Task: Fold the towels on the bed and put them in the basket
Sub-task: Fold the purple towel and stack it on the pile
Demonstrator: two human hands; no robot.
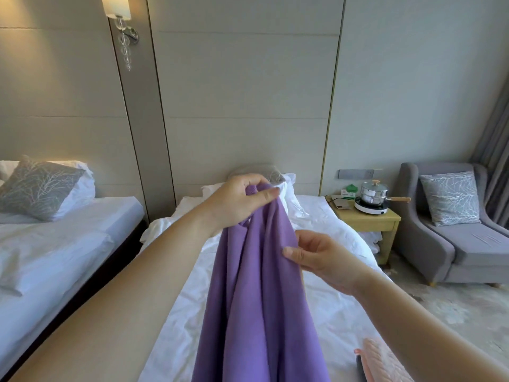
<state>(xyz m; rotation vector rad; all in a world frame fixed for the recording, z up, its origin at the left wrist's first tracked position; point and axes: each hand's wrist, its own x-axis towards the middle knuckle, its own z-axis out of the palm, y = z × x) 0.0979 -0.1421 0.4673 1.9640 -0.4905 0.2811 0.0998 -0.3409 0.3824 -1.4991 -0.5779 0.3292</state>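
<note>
A purple towel [259, 299] hangs in long folds above the white bed [338, 321], reaching down past the bottom of the view. My left hand [239, 199] grips its top end, raised high near the pillows. My right hand [322, 260] pinches the towel's right edge lower down, thumb on the front of the cloth. A pink towel [382, 362] lies at the bed's lower right, partly behind my right forearm. No basket is in view.
A second bed [55, 244] with a grey patterned cushion stands on the left, across a narrow dark gap. A wooden nightstand [369, 219] with a pot on a hotplate sits right of the bed. A grey armchair [454, 230] stands farther right.
</note>
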